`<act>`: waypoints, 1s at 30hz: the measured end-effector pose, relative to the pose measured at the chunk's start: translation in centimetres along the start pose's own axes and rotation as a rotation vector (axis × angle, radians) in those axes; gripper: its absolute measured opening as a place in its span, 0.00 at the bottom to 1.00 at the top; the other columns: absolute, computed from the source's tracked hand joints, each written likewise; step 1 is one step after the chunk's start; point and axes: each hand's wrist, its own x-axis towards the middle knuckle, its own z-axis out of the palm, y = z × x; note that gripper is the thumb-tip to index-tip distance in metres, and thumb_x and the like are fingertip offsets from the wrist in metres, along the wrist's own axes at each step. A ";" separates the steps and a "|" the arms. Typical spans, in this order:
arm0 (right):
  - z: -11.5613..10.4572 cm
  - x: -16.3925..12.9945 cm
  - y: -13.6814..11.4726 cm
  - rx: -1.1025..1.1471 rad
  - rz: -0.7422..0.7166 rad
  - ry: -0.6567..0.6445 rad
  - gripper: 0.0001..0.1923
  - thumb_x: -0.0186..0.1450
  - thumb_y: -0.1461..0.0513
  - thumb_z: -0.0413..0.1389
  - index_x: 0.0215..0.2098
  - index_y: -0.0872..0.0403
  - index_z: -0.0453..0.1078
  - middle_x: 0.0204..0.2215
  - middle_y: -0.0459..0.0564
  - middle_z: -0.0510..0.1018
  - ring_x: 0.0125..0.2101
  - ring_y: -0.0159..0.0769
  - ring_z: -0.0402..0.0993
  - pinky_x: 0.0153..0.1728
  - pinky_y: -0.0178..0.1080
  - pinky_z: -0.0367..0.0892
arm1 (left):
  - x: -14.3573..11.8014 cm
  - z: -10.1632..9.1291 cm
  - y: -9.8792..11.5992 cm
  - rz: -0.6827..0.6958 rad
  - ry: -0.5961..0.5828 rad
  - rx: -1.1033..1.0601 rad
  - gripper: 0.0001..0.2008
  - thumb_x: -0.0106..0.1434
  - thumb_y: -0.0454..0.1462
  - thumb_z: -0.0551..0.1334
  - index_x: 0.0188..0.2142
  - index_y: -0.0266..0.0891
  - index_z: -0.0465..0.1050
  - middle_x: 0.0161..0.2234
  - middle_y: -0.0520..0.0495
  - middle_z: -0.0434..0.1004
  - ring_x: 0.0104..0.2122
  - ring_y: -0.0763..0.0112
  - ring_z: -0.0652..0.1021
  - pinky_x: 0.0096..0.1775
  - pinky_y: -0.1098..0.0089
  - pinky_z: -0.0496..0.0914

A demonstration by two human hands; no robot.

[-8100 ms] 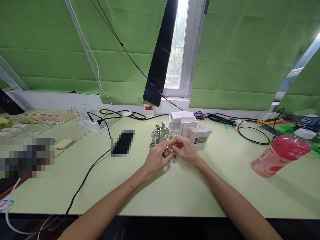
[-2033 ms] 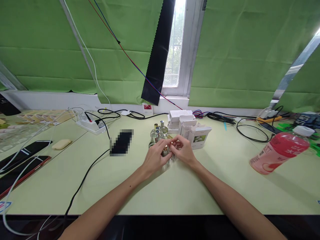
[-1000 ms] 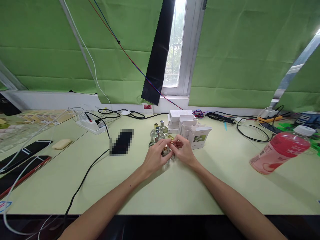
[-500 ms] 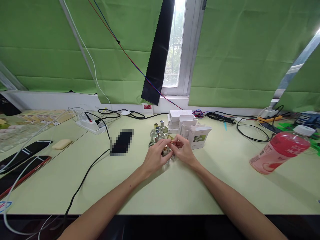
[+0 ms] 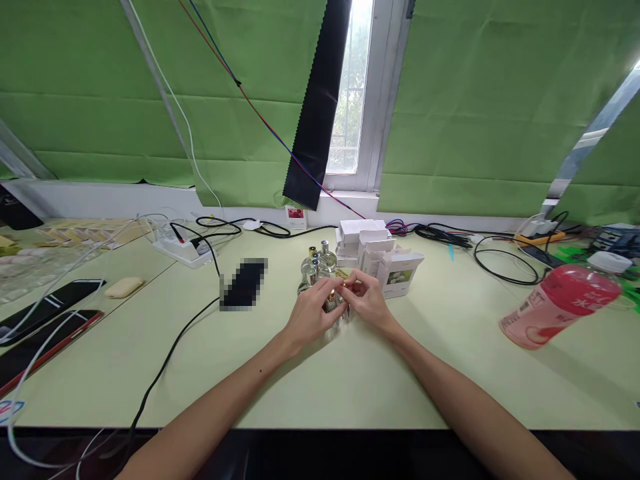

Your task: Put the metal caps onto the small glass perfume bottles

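Note:
Several small clear glass bottles with silver or gold tops, which look like perfume bottles point(image 5: 327, 259), stand in a cluster at the middle of the table. My left hand point(image 5: 313, 312) reaches over the near bottles, thumb and fingers pinched together. Facing it, my right hand point(image 5: 369, 301) is closed in a pinch too, and the fingertips of both meet. A tiny gold-coloured bit shows at the fingertips, but the fingers cover most of it. One bottle point(image 5: 331, 304) is partly visible beneath my left fingers. Open white cartons point(image 5: 400, 275) stand just beyond my right hand.
A pink drink bottle point(image 5: 555, 303) leans at the right. Toward the left lie a blurred-out dark object point(image 5: 244, 285), two phones point(image 5: 50, 310), a cream case point(image 5: 124, 288) and a power strip point(image 5: 183, 250). Black cables point(image 5: 443, 235) run along the wall; one point(image 5: 170, 363) crosses the table's left side.

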 end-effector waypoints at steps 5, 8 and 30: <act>0.0 0.0 0.0 -0.002 -0.014 0.006 0.19 0.59 0.51 0.63 0.25 0.52 0.58 0.21 0.39 0.61 0.21 0.26 0.58 0.22 0.33 0.58 | 0.0 -0.1 0.1 -0.005 -0.007 -0.007 0.16 0.63 0.34 0.63 0.51 0.43 0.70 0.45 0.49 0.78 0.39 0.69 0.79 0.37 0.70 0.73; 0.0 0.0 0.1 -0.029 -0.023 0.011 0.19 0.60 0.51 0.62 0.26 0.52 0.58 0.21 0.39 0.62 0.21 0.27 0.58 0.22 0.33 0.58 | 0.0 -0.1 0.1 -0.005 -0.008 -0.007 0.16 0.63 0.34 0.63 0.51 0.43 0.70 0.45 0.48 0.78 0.40 0.68 0.79 0.37 0.70 0.73; 0.0 0.1 -0.3 0.014 -0.001 -0.009 0.21 0.58 0.49 0.63 0.24 0.52 0.58 0.22 0.40 0.62 0.21 0.27 0.59 0.22 0.33 0.58 | 0.0 -0.1 0.0 -0.005 -0.010 -0.005 0.17 0.63 0.34 0.62 0.52 0.44 0.70 0.45 0.48 0.78 0.39 0.68 0.79 0.38 0.69 0.73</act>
